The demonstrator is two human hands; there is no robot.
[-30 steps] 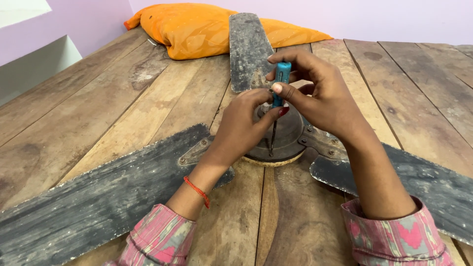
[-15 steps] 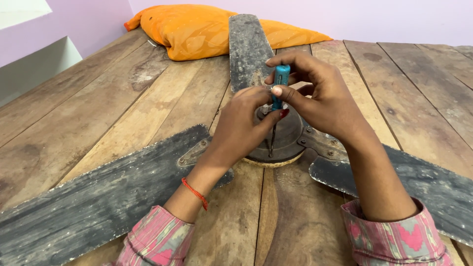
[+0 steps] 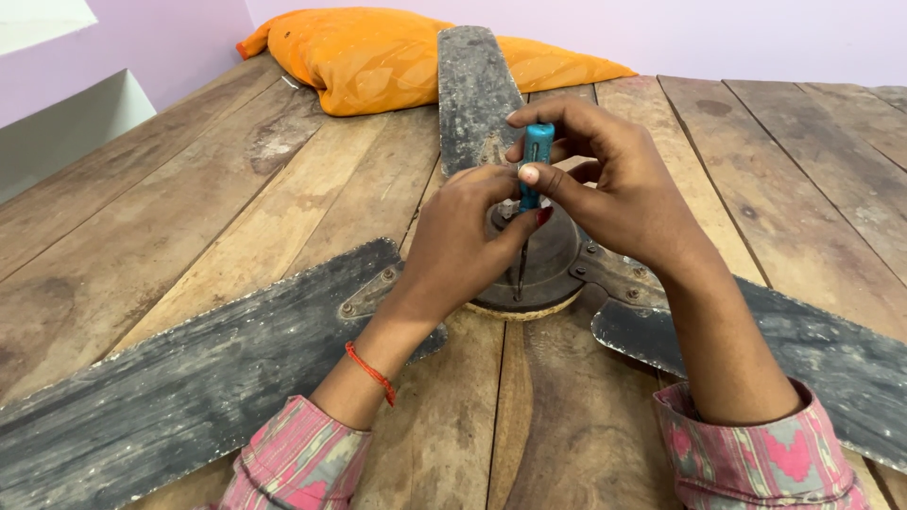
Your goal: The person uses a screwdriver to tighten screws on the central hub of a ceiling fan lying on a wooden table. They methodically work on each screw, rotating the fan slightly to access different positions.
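Screwdriver (image 3: 535,165): one, blue-green handle, dark thin shaft, standing near upright. Tip is down on the rim of the fan hub (image 3: 553,269), at the side nearest the camera. Handle top pokes out above the fingers.

Right hand (image 3: 624,194): curled closed around the handle, thumb and fingertips pinching it from the sides. Left hand (image 3: 468,236): fingers bent, steadying the lower handle and upper shaft; palm lies over the left part of the hub. Both hands touch the tool; the two hands meet at it.

Hub: one, round, dark metal, centre of the wooden platform (image 3: 236,189). Pale ring shows under its near edge. Blades counted: three, grey and scuffed. Far blade (image 3: 472,90) runs away from the hub toward the wall. Left blade (image 3: 189,378) runs to the lower left edge of view. Right blade (image 3: 803,345) runs to the lower right, passing under the right forearm. Metal brackets with screws join blades to hub.

Open room: bare planks wide open left of the hub and far right; narrow wedge of planks between the forearms. Platform's left edge drops off beside a pale ledge.

One orange cushion (image 3: 397,57) at the far edge, behind the far blade's tip. One red thread band (image 3: 370,371) on the left wrist. Two pink patterned sleeves.
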